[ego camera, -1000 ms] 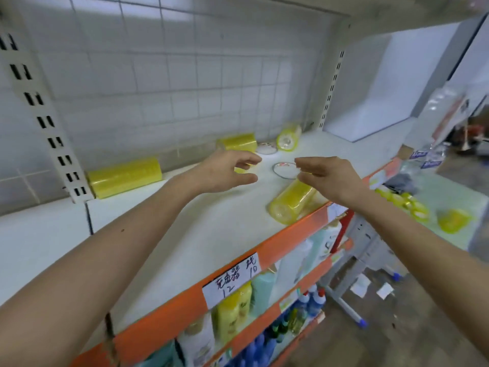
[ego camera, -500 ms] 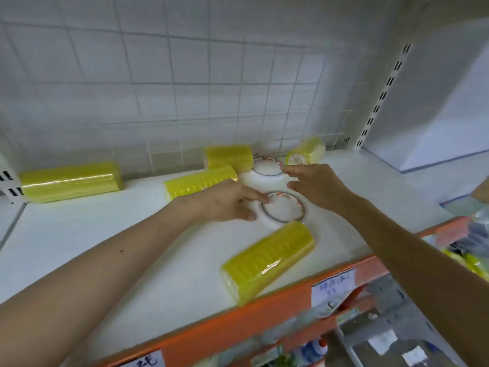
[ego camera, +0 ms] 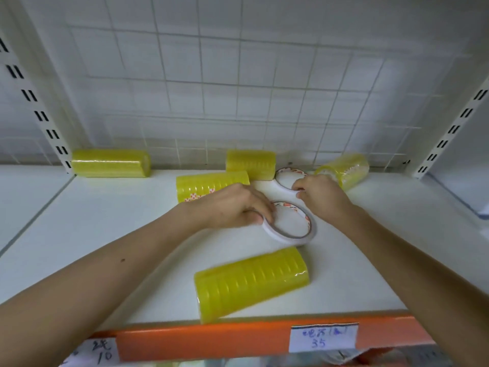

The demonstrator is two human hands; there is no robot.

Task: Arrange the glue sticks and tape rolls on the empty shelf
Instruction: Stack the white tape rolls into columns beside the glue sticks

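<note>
Now my left hand point(ego camera: 232, 205) pinches the rim of the near white tape roll point(ego camera: 289, 223) on the shelf point(ego camera: 105, 234), and my right hand point(ego camera: 321, 193) closes on the far white tape roll point(ego camera: 287, 177). Five yellow tape packs lie scattered, not lined up; I see no glue sticks, so much work remains.

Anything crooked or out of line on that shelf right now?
Yes. The yellow shrink-wrapped tape pack nearest the orange shelf edge lies diagonally, unlike the yellow pack at the far left, which sits parallel to the back wall. The far-right yellow pack is angled too.
</note>
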